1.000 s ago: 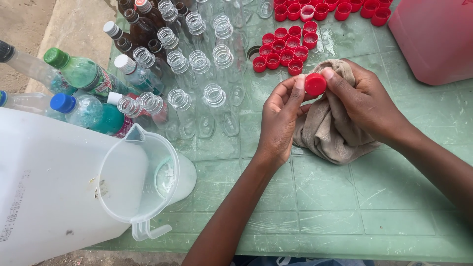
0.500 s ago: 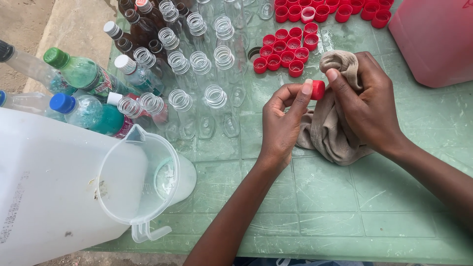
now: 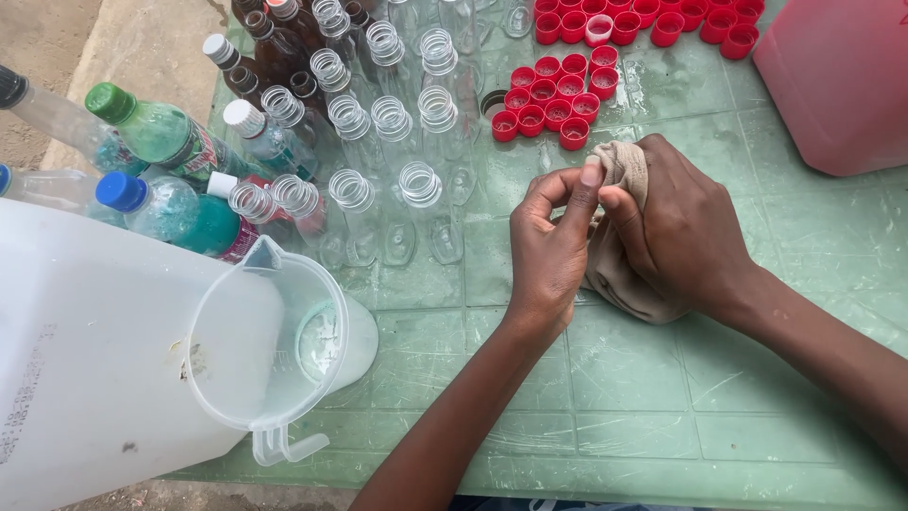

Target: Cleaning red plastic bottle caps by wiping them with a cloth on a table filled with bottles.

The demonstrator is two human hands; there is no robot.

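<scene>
My left hand (image 3: pixel 551 248) and my right hand (image 3: pixel 683 230) meet over a green plastic table (image 3: pixel 662 407). The right hand is closed around a crumpled beige cloth (image 3: pixel 626 167), whose top pokes out by the fingertips. The left thumb and fingers pinch against that cloth end. The small red cap held a moment ago is hidden behind the fingers and cloth. A cluster of red caps (image 3: pixel 553 102) lies open side up just beyond the hands.
Rows of clear, uncapped bottles (image 3: pixel 397 123) stand left of the hands, with capped green and blue bottles (image 3: pixel 175 213) further left. A clear measuring jug (image 3: pixel 274 345) leans on a white jerrycan (image 3: pixel 85 360). A pink container (image 3: pixel 842 80) sits far right, more red caps (image 3: pixel 643 19) at the back.
The red cap, plainly seen between both hands before, has gone out of sight as the cloth end and fingers closed over it. Both hands shifted slightly toward me.
</scene>
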